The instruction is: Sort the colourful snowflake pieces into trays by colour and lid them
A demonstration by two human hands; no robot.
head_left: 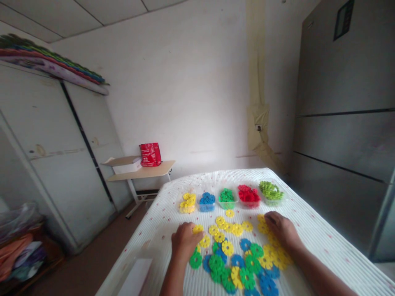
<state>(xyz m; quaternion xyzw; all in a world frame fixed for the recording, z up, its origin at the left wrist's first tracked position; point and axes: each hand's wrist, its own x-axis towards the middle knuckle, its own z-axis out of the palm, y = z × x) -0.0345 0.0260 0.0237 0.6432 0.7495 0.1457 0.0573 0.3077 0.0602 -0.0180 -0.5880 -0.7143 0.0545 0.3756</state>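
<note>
Left hand (185,239) curled, yellow disc (198,228) at its fingertips. Right hand (283,231) low over more yellow discs (261,224). Whether either grips, I cannot tell from here.

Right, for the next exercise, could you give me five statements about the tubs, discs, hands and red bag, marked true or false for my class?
1. The red-filled tub stands between the green-filled tub and the lime-filled tub. True.
2. The blue-filled tub is at the picture's left end of the row. False: the yellow-filled tub is.
3. The left hand is right by a yellow disc. True.
4. The right hand is inside the red-filled tub. False: it is at loose yellow discs.
5. The red bag lies on the floor. False: it stands on the side table.
</note>
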